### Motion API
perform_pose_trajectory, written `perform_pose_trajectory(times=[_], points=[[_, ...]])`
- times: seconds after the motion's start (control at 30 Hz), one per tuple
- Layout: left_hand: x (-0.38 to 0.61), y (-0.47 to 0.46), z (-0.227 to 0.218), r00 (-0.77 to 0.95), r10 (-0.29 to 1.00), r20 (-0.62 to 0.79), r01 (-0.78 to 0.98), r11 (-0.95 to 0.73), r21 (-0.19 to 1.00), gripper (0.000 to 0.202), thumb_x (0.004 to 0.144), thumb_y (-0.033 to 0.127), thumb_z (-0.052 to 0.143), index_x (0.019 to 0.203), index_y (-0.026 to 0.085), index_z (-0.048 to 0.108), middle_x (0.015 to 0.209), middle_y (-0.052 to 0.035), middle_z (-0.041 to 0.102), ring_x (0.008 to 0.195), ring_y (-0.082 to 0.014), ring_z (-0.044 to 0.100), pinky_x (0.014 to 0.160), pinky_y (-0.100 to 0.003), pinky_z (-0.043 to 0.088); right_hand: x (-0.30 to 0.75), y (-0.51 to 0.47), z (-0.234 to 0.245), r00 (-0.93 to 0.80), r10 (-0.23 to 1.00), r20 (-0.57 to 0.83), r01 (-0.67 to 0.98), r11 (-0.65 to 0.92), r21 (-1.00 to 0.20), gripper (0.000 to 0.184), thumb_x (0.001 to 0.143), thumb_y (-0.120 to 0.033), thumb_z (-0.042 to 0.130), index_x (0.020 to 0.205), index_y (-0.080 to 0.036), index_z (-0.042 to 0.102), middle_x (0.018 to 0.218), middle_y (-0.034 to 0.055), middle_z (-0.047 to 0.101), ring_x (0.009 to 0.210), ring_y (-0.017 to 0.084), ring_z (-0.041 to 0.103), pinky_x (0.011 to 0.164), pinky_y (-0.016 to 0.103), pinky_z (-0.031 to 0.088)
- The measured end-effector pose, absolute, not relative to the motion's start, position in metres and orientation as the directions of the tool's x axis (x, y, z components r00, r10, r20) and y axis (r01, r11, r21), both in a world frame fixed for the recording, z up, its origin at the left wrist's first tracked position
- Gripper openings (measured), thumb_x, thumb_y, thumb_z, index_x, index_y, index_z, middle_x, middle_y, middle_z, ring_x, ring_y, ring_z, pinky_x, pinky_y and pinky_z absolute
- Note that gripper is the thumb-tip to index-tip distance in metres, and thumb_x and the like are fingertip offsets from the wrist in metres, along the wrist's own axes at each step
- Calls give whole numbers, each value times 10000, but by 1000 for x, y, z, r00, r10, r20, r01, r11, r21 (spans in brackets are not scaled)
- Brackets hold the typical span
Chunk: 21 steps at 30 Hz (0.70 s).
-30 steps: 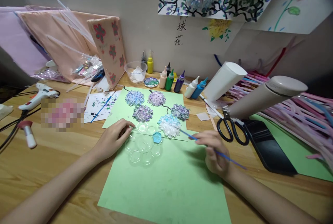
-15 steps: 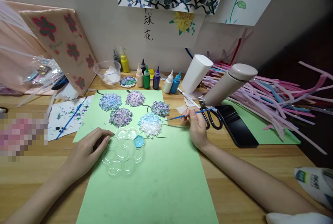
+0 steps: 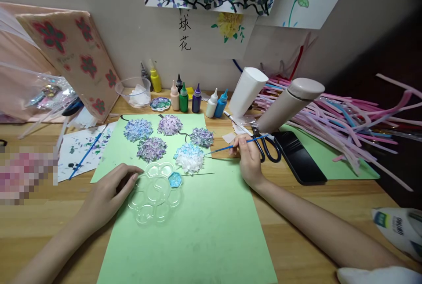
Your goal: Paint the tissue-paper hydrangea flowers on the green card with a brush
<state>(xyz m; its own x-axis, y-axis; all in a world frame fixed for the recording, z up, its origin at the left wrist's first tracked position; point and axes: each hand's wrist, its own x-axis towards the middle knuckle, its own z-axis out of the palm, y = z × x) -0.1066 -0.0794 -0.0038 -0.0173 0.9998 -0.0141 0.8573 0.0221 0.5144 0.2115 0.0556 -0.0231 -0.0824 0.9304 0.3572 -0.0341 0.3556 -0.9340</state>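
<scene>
My right hand (image 3: 249, 161) pinches a thin blue paintbrush (image 3: 227, 147), its tip at the right edge of a paper flower (image 3: 189, 159) that is light blue on top and white below. My left hand (image 3: 114, 189) has its thumb and index finger closed at the left rim of a clear flower-shaped paint palette (image 3: 154, 191). One well of the palette holds blue paint (image 3: 175, 180). Both palette and flower lie on green paper (image 3: 198, 240). Around the flower sit a blue flower (image 3: 137, 130), purple flowers (image 3: 151, 149) and a dark purple one (image 3: 201, 137).
Paint bottles (image 3: 196, 99) stand at the back beside a plastic tub (image 3: 132, 92). Scissors (image 3: 271, 148), a phone (image 3: 301, 157), a tilted tumbler (image 3: 283, 106) and pipe cleaners (image 3: 346, 121) lie right. A second brush (image 3: 86, 154) rests on paint-spotted paper at left.
The whole view has shifted slightly. Both hands, the brush and the palette keep nearly the same places, with the brush tip still beside the blue and white flower.
</scene>
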Motion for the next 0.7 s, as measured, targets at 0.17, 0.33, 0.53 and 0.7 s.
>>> perform_pose_trajectory(times=[0.17,0.33,0.53,0.7], points=[[-106,-79,-4,-30,999,-26,857,39,514,337,927,512,369,1028,259,568,968,-14,646,877,-201,607,748,-298,449,212,57,-24,-111,940,324,-36,322,-946,296,935,-426,432,740,-215,502,667,-28,511,619,119,532,625,264,444],[-105,-79,-4,-33,999,-31,852,44,522,346,930,519,364,1035,255,560,977,-24,642,888,-204,600,761,-308,448,213,62,-25,-63,966,250,-75,245,-967,325,898,-484,474,722,-212,497,654,-34,516,589,109,528,578,250,415],[-106,-79,-3,-19,1000,-11,851,22,524,356,923,524,371,1018,249,576,980,-34,656,894,-210,617,756,-306,468,212,64,-24,-32,977,210,-63,208,-976,338,878,-512,484,724,-211,495,591,-41,531,543,106,501,533,242,381],[-106,-80,-3,-27,1000,-2,857,24,514,357,918,525,373,1014,255,585,964,-25,663,863,-204,628,739,-302,473,212,64,-24,-34,973,228,-17,228,-974,340,887,-509,468,730,-210,500,574,-41,526,539,109,492,533,246,381]])
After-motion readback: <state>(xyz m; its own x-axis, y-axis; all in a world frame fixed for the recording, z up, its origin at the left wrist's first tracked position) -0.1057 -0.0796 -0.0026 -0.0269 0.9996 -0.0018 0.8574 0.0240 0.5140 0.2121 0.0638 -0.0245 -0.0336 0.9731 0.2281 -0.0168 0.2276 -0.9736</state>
